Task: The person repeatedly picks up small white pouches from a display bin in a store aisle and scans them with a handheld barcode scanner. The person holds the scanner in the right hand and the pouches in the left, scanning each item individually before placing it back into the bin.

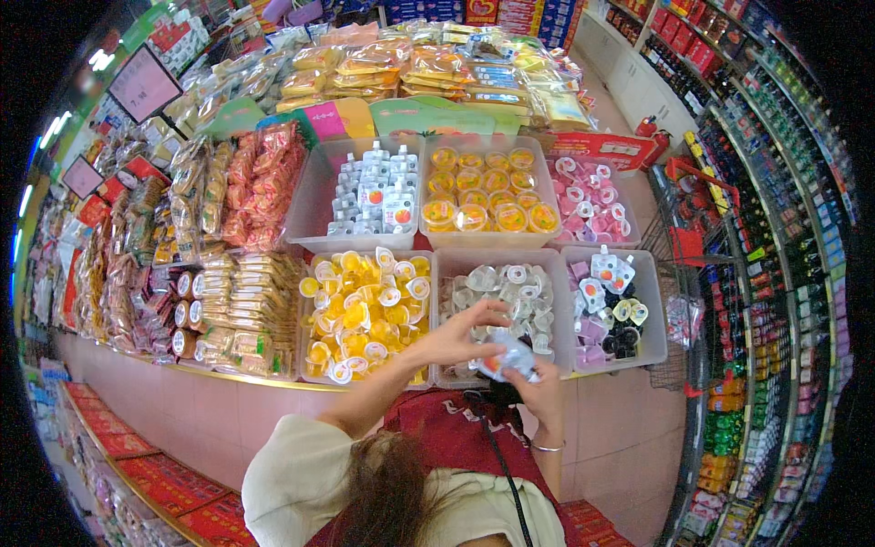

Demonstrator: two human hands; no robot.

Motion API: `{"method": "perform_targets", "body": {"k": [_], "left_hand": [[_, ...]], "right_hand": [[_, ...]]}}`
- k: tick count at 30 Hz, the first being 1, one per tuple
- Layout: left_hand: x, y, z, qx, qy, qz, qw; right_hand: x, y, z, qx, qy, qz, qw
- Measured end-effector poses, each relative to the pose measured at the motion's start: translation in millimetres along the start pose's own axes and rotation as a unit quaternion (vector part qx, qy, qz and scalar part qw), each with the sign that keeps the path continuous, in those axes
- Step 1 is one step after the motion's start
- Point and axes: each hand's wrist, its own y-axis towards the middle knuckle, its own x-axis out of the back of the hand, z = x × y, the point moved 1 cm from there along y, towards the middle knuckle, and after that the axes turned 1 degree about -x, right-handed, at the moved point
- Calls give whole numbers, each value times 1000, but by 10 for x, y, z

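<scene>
My right hand [536, 391] grips a pale spout pouch [509, 359] with an orange fruit print, held over the front of a bin of clear jelly cups [509, 284]. Beside the pouch, my left hand [461, 335] has its fingers spread, with the thumb at the pouch's left edge; whether it presses on it is hard to tell. To the left stands a bin of yellow jelly cups [355, 308]. The bin on the right holds a mix of similar spout pouches [607, 269], purple packs [593, 338] and dark cups [621, 340].
Behind are bins of spout pouches [372, 195], orange fruit cups [472, 181] and pink cups [588, 198]. Wrapped snacks [253, 308] fill the left side. A wire shopping cart [673, 273] stands at the right, before bottle shelves [765, 287]. Red boxes [164, 478] lie behind me.
</scene>
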Motion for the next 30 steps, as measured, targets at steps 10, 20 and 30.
{"method": "perform_targets", "body": {"k": [10,20,30], "left_hand": [[126,-245,21,99,250,198,943],[2117,-38,-49,29,7,-400,916],[3256,281,1062,297,153,-363,869]], "right_hand": [[-289,20,-12,38,-34,1,999],[-264,77,-574,-3,62,-187,980],[-314,47,-574,-57,68,-208,974]]}}
